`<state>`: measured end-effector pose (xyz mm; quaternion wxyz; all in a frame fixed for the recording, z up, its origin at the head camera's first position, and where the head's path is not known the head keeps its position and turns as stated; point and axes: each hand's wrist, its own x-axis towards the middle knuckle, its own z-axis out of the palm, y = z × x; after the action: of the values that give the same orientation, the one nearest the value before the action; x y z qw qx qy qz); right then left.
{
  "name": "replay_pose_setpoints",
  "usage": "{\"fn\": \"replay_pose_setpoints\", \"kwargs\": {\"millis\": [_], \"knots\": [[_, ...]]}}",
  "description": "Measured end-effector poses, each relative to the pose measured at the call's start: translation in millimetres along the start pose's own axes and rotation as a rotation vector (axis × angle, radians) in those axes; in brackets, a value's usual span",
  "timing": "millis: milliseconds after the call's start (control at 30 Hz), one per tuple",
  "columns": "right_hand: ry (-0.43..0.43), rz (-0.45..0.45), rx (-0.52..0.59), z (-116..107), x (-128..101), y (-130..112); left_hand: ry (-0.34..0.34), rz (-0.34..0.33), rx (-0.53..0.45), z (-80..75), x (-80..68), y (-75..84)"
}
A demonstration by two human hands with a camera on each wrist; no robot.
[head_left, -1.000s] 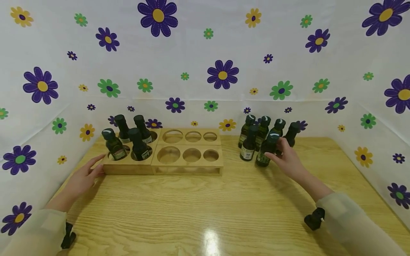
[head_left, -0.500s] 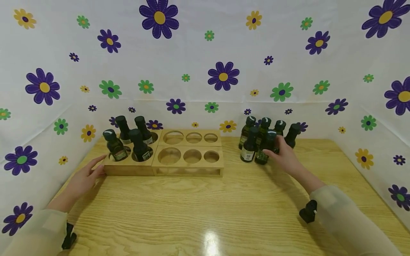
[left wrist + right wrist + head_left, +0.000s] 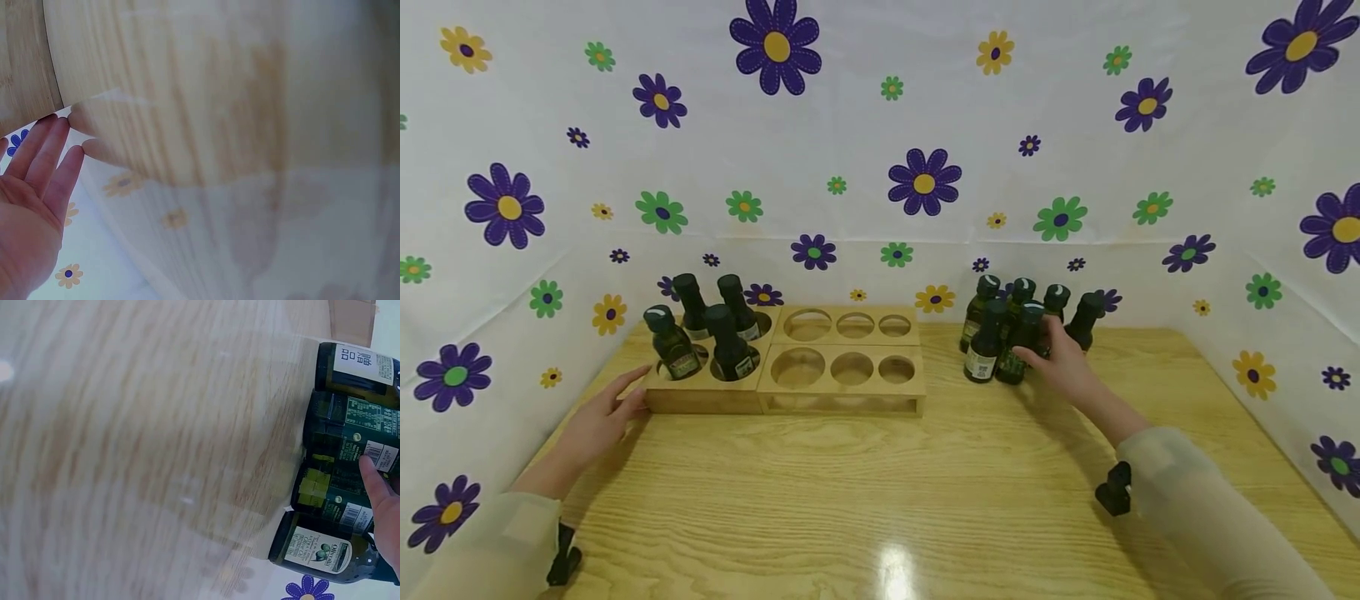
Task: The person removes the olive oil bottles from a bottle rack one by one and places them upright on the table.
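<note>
On the right side of the wooden bench point(image 3: 880, 483) the right hand point(image 3: 1063, 367) has its fingers curled around a dark green bottle point(image 3: 1017, 350) at the front of a loose cluster of bottles point(image 3: 1060, 304); the wrist view shows the thumb point(image 3: 375, 481) pressed against that bottle's label, with more labelled bottles lying just beside it. A second front bottle point(image 3: 983, 346) with a pale label stands touching the gripped one on its left. The cluster stands close to the flowered back wall point(image 3: 880, 167), well apart from the wooden rack point(image 3: 842, 392) on the left half of the bench. The rack has round holes in two rows; four dark bottles point(image 3: 703, 329) sit in its left end, tilted slightly, while the holes to their right show bare wood. The left hand point(image 3: 598, 417) lies flat and spread, fingers straight, with its fingertips point(image 3: 638, 402) against the left end of the rack; it holds nothing. Both forearms wear pale sleeves point(image 3: 1195, 508), and a small black clip point(image 3: 1112, 492) shows at the right cuff.
</note>
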<state>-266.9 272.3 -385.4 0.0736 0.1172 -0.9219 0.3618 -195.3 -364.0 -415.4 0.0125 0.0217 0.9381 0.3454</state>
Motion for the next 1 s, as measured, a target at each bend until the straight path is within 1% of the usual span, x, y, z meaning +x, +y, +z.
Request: {"fn": "replay_pose_setpoints", "kwargs": {"millis": [133, 233, 300, 400, 533, 700, 833, 1000], "knots": [[-0.005, 0.025, -0.006, 1.1, 1.4, -1.6, 0.003, -0.002, 0.008, -0.4, 0.2, 0.1], [0.018, 0.024, -0.002, 1.1, -0.5, -3.0, 0.003, -0.002, -0.003, 0.0, 0.2, 0.2], [0.050, 0.013, 0.012, 0.3, -3.4, -4.1, 0.004, 0.002, -0.008, 0.5, 0.1, 0.5], [0.129, -0.033, 0.028, -1.8, -8.9, -5.9, 0.003, 0.004, -0.012, 0.9, 0.0, 0.7], [0.243, -0.134, 0.028, -4.9, -15.9, -12.9, -0.002, 0.003, -0.003, -0.1, -0.3, 1.6], [0.313, -0.216, 0.046, -6.6, -23.6, -31.4, -0.001, 0.000, -0.001, -2.2, -0.3, 4.7], [0.299, -0.282, 0.086, 1.2, -26.8, -50.0, -0.007, -0.010, -0.001, -2.7, -0.3, 7.1], [0.203, -0.345, 0.157, 24.9, -24.4, -77.1, -0.010, -0.021, 0.006, -1.3, -0.6, 6.6]]}}
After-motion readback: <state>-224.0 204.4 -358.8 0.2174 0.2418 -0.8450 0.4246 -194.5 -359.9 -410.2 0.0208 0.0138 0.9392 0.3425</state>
